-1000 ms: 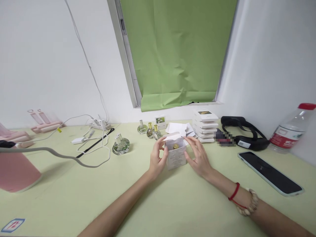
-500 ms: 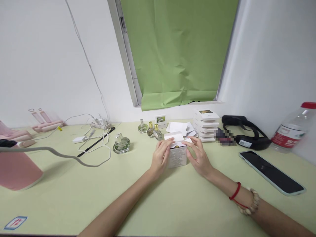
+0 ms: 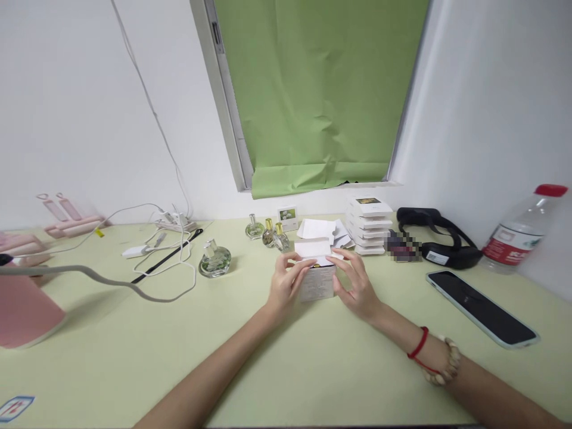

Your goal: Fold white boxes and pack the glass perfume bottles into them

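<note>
A small white carton with printed text on its front stands on the pale green table in the middle. My left hand grips its left side, fingers curled over the top flap. My right hand holds the right side, fingertips pressing the flap down. The flap lies almost flat over the opening. A red cord and a bead bracelet circle my right wrist.
Small perfume bottles and a rounder bottle stand behind the carton. A stack of white boxes, loose flat cartons, a black strap, a phone and a water bottle lie right. White cables and a pink object lie left.
The carton's top flap has come down over the gold-capped bottle inside, which no longer shows. Both hands have closed in over the top.
</note>
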`<action>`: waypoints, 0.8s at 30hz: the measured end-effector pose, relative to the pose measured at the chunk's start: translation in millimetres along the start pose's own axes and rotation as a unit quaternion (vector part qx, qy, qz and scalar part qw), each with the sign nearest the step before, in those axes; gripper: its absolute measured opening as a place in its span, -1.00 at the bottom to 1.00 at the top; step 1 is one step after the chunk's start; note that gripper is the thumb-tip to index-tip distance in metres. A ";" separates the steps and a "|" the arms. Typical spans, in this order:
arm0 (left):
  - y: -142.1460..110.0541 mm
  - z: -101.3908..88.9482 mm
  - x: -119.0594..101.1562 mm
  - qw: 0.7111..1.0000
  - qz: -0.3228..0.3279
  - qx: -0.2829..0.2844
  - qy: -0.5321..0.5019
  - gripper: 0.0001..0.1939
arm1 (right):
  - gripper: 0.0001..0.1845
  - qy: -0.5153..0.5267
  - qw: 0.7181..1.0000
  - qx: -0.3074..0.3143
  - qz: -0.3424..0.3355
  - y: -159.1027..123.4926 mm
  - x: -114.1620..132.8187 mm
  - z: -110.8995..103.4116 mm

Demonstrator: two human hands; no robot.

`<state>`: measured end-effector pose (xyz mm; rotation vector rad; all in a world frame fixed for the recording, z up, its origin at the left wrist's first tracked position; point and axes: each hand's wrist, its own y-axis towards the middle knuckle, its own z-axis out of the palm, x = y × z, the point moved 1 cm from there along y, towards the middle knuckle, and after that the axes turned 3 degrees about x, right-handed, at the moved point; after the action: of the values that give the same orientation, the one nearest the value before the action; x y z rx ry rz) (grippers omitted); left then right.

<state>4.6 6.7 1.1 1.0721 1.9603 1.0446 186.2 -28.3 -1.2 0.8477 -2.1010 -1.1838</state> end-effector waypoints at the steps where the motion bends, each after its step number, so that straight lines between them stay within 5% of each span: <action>1: 0.7 -0.7 -0.5 1.000 0.004 -0.004 0.004 -0.75 | -0.49 0.000 1.000 0.002 -0.003 0.0 0.1 0.2; 9: 3.8 -0.7 -3.4 1.000 0.014 -0.018 -0.019 -0.72 | -0.40 0.009 0.999 0.027 -0.026 0.5 1.9 0.8; 15: -1.6 4.4 -0.2 0.999 0.008 0.023 -0.045 -0.58 | -0.45 0.004 0.999 0.026 -0.025 2.4 2.7 0.4; 24: -2.8 3.5 -8.7 0.993 0.002 0.090 -0.071 -0.72 | -0.29 0.060 0.984 -0.073 0.152 -4.4 -11.2 5.1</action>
<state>10.3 -0.8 -1.5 1.2138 1.9654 0.7808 190.7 -19.0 -9.2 0.4956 -1.9361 -1.0785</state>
